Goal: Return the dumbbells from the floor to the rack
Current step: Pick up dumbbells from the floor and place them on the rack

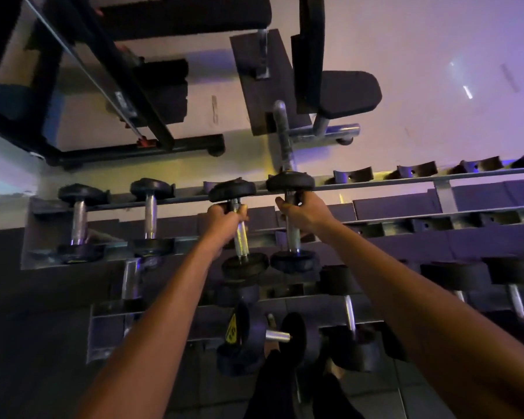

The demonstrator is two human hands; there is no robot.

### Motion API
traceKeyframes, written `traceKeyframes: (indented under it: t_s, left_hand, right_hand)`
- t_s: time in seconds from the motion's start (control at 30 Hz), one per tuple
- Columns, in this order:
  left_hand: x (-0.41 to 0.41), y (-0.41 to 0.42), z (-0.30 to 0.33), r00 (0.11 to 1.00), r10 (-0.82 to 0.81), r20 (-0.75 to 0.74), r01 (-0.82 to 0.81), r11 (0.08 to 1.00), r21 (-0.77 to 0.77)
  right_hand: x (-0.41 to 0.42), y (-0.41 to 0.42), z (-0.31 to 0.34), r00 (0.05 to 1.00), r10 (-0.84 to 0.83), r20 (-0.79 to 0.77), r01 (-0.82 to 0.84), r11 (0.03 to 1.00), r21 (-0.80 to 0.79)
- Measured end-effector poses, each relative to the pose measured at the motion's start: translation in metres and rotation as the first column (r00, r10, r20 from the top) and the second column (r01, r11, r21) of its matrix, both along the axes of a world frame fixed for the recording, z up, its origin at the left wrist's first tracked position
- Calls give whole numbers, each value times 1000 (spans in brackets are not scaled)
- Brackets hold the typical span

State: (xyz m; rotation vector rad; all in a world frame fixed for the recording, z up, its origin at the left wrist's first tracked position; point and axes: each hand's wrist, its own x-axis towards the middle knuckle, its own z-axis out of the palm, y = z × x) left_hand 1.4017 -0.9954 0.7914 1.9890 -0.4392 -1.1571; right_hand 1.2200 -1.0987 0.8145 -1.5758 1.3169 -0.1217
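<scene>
Both arms reach forward over the top tier of the dumbbell rack (375,181). My left hand (224,220) is closed around the chrome handle of a small black dumbbell (241,237), which tilts slightly. Just to its right, my right hand (303,211) grips the handle of a matching dumbbell (291,182) whose far head sits at the rack's back rail. Whether either dumbbell rests fully in its cradles I cannot tell. Two similar dumbbells (79,220) (150,213) lie on the top tier to the left. A larger dumbbell (254,337) with a yellow label lies low near my legs.
Several empty cradles (357,173) line the top tier to the right. Heavier dumbbells (515,285) sit on the lower tier at right. A mirror behind the rack reflects a bench (342,92) and black machine frames (127,95). Dark floor tiles lie below.
</scene>
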Motion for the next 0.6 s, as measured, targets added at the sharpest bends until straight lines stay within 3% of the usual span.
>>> traceKeyframes:
  t_s: [0.33,0.6]
  left_hand:
    - [81,-68,-90,997,-66,26,60,979,197]
    - [88,-70,-91,992,-116,45,102,964,247]
  right_hand:
    - [51,-84,-88,928,94,-361,-125,990,-61]
    - [50,-90,-93,904,-16,-428,-54,987,-152]
